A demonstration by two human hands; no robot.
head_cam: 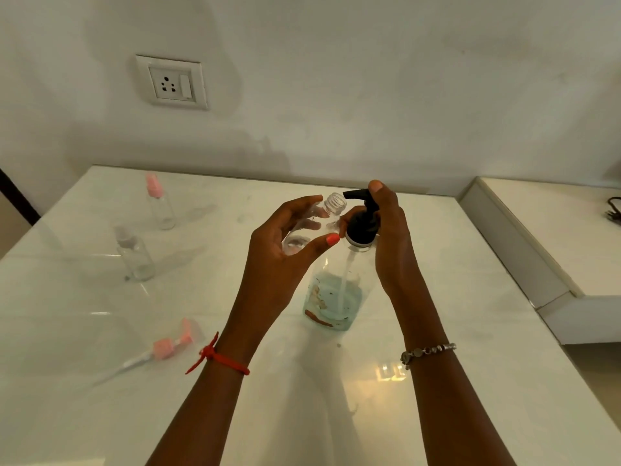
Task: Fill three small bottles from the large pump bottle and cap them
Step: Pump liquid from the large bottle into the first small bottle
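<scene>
My left hand (285, 240) grips a small clear bottle (319, 220), uncapped and tilted, its threaded mouth just under the black pump nozzle. The large pump bottle (339, 290) stands mid-table with a little bluish liquid at the bottom. My right hand (389, 230) wraps the black pump head (363, 220), one finger on top of it. A small bottle with a pink sprayer (160, 203) stands at the far left. A second small bottle with a clear cap (134, 253) stands nearer. A loose pink spray cap (168, 346) with its tube lies flat at the left.
The white glossy table (437, 381) meets a grey wall with a socket plate (172, 83). A raised white ledge (537, 250) borders the table on the right, with a dark cable (613, 210) on it.
</scene>
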